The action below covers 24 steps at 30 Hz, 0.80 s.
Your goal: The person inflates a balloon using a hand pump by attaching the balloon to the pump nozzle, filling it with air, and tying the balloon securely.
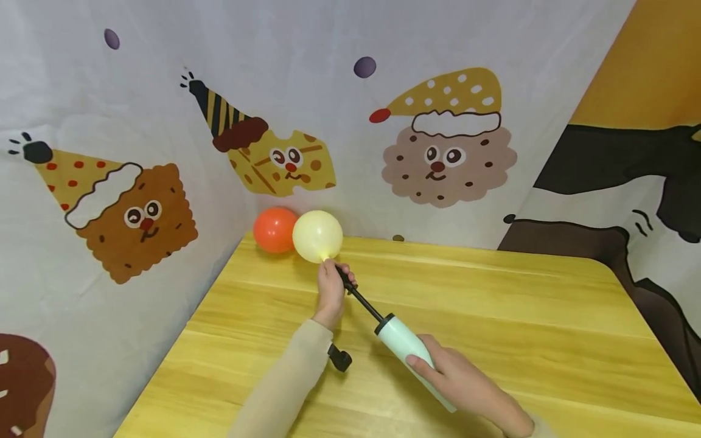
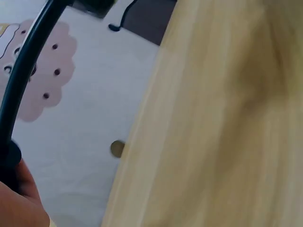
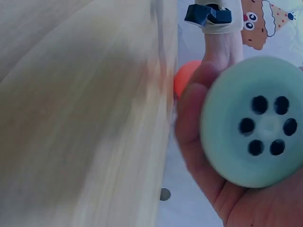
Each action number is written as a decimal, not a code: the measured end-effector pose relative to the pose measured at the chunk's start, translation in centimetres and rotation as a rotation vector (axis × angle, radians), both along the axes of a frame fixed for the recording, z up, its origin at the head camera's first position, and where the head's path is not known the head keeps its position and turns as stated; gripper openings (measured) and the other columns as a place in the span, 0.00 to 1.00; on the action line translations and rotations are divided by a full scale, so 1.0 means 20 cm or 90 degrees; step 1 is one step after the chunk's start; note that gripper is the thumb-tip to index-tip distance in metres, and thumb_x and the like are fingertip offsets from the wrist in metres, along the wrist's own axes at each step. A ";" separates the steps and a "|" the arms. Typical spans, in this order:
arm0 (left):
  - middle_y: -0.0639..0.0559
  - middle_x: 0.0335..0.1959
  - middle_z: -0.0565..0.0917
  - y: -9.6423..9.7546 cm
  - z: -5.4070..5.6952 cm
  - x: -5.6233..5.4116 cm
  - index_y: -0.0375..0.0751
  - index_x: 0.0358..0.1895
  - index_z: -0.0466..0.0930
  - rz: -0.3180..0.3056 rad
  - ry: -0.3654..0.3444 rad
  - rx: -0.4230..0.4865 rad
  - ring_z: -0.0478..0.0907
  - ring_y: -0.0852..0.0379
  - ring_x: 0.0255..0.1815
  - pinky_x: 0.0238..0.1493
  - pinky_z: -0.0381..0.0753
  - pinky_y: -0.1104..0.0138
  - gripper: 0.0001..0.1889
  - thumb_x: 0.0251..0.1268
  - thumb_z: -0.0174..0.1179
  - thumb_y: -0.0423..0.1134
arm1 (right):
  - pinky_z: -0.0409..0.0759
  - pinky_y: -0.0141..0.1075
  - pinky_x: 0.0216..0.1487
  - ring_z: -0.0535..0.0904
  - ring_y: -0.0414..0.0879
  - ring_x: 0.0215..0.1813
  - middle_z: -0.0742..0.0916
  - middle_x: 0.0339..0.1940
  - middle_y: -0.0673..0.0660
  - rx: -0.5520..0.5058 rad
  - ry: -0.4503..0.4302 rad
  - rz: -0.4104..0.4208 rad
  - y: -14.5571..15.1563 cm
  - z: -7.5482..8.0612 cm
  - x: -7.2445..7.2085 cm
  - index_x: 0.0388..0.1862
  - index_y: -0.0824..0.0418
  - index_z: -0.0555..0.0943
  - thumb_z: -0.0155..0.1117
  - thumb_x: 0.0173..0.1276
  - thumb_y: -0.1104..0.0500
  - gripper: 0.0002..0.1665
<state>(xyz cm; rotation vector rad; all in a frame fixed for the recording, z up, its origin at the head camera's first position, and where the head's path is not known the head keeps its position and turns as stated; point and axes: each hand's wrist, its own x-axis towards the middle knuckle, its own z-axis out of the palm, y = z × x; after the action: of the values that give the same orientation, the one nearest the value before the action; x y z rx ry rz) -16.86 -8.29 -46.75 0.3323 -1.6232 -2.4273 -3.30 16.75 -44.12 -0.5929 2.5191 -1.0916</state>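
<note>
A mint-green hand pump (image 1: 404,342) slants across the head view, its black rod (image 1: 366,304) drawn out of the barrel. My right hand (image 1: 457,374) grips the barrel; in the right wrist view the fingers wrap round it behind the holed round end (image 3: 269,125). My left hand (image 1: 331,289) holds the pump's black nozzle end (image 1: 344,277) together with the neck of a pale yellow balloon (image 1: 317,236). The balloon is round and swollen with air. In the left wrist view only part of the left hand (image 2: 21,208) shows, beside the black rod (image 2: 28,71).
A red balloon (image 1: 274,230) rests at the table's back left corner, beside the yellow one. The wooden table (image 1: 493,304) ends at a hanging white cloth (image 1: 306,48) printed with cartoon snacks. A black strap mount (image 1: 339,358) sticks out from the left wrist.
</note>
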 end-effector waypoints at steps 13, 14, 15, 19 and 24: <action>0.52 0.28 0.75 0.21 -0.09 0.15 0.38 0.41 0.68 -0.059 -0.024 -0.012 0.74 0.59 0.25 0.30 0.80 0.69 0.19 0.88 0.30 0.44 | 0.78 0.37 0.29 0.78 0.43 0.33 0.83 0.39 0.55 -0.018 0.005 -0.014 -0.12 -0.08 -0.10 0.72 0.67 0.66 0.48 0.83 0.38 0.37; 0.52 0.27 0.75 0.21 -0.09 0.14 0.38 0.41 0.68 -0.055 -0.025 -0.012 0.74 0.59 0.24 0.29 0.80 0.69 0.20 0.88 0.30 0.44 | 0.78 0.37 0.29 0.78 0.43 0.33 0.83 0.39 0.55 -0.015 0.007 -0.019 -0.13 -0.08 -0.10 0.72 0.67 0.66 0.49 0.83 0.39 0.37; 0.52 0.27 0.74 0.21 -0.09 0.14 0.38 0.41 0.68 -0.051 -0.024 -0.011 0.73 0.59 0.24 0.29 0.80 0.69 0.20 0.88 0.30 0.44 | 0.78 0.37 0.28 0.78 0.43 0.32 0.83 0.38 0.55 -0.013 0.009 -0.023 -0.13 -0.08 -0.10 0.72 0.67 0.66 0.49 0.83 0.39 0.36; 0.53 0.23 0.74 0.19 -0.07 0.09 0.39 0.37 0.68 -0.043 -0.012 0.001 0.73 0.59 0.21 0.26 0.79 0.69 0.20 0.87 0.30 0.43 | 0.78 0.36 0.28 0.77 0.42 0.31 0.82 0.36 0.53 -0.006 0.027 -0.043 -0.14 -0.07 -0.10 0.71 0.65 0.67 0.50 0.84 0.41 0.34; 0.52 0.22 0.73 0.09 -0.03 0.03 0.40 0.34 0.68 -0.003 -0.002 0.040 0.72 0.59 0.19 0.23 0.78 0.69 0.19 0.85 0.30 0.40 | 0.80 0.38 0.33 0.80 0.42 0.37 0.85 0.42 0.55 -0.002 0.026 -0.020 -0.10 -0.03 -0.07 0.73 0.65 0.68 0.50 0.84 0.40 0.34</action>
<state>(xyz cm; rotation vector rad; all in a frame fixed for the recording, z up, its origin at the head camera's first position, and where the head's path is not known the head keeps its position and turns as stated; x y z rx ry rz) -16.30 -6.46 -47.35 0.3436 -1.5542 -2.4865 -4.73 14.81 -44.69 -0.5833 2.5703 -1.1054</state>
